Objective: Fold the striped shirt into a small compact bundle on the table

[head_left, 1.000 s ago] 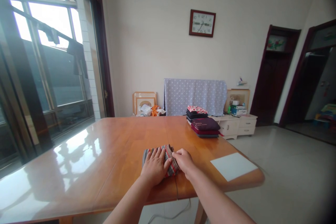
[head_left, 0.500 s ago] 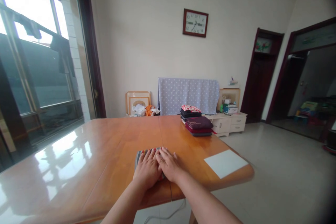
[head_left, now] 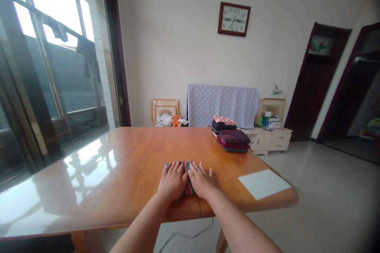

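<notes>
A folded striped cloth (head_left: 188, 189) in grey, red and dark tones lies near the front edge of the wooden table (head_left: 148, 150). My left hand (head_left: 173, 181) rests flat on its left part, palm down, fingers stretched forward. On its right side lies my right hand (head_left: 200, 179), also palm down with fingers spread, partly on the cloth and partly over the table. Both hands are open, and they cover much of the cloth. Whether it is a garment, I cannot tell.
Folded clothes (head_left: 233, 137) stand in two stacks at the table's far right. A white sheet (head_left: 264, 184) lies by the right edge. Behind are a dotted cloth cover (head_left: 221, 104), a low white cabinet (head_left: 276, 141) and a wall clock (head_left: 234, 19). A cable (head_left: 190, 236) hangs below the table.
My hands have moved apart, the right one sliding rightward, so more of the striped cloth shows between them. The camera view has turned slightly left.
</notes>
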Demonstrator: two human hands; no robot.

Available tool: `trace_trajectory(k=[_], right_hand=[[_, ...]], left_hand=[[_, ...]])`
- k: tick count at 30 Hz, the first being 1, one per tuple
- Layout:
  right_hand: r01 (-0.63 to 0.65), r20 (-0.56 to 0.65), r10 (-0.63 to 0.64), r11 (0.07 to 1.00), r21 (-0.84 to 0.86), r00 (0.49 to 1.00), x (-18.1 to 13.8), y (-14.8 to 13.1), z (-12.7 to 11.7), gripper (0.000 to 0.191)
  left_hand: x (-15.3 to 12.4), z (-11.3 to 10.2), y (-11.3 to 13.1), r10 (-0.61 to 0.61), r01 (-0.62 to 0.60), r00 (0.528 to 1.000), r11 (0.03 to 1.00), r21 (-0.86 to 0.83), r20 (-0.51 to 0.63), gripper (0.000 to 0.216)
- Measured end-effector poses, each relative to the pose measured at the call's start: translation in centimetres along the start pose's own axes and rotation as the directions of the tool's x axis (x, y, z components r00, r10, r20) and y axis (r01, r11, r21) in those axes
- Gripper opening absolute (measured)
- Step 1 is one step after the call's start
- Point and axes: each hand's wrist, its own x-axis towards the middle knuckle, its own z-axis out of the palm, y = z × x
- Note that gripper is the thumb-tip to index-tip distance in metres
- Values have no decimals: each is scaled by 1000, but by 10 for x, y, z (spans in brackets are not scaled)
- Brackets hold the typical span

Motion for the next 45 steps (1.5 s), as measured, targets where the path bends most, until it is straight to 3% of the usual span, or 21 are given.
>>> trace_trajectory(k=[7,18,21,25,27,29,32,37,42,45], right_hand=[[13,14,-13,1000,-26,1000,0,2,-1,61],[-15,27,16,999,-38,1000,2,-1,-1,60],[-19,38,21,999,-46,999,2,-1,-1,60],[0,39,2,999,-44,999,1,0,-2,58],[17,33,-16,1000,-16,999,0,1,-3,58],[22,24,-23,999,30,999,0,4,-4,56],[21,-43,-15,989,149,999,3,12,-6,53],[11,-235,79,932,361,969,-3,42,-7,49],[100,-337,31,926,364,941,-31,59,1,28],[180,-480,-44,954,240,876,-49,53,7,27]], left_hand=[[-5,4,-19,-99,101,994,994,-46,44,82],[-7,-8,-22,-113,140,983,970,-201,143,76],[-16,-23,-20,-44,61,995,976,-208,86,62],[-29,-41,-6,216,-234,972,941,-244,-96,39],[-34,-42,3,283,-304,953,897,-322,-110,39],[-38,-39,9,267,-277,960,878,-389,-81,51],[-41,-30,12,205,-205,978,897,-391,-43,70],[-41,-22,10,161,-169,986,944,-284,-52,56],[-36,-23,12,153,-160,987,954,-254,-47,47],[-33,-24,13,147,-149,989,959,-242,-25,49]])
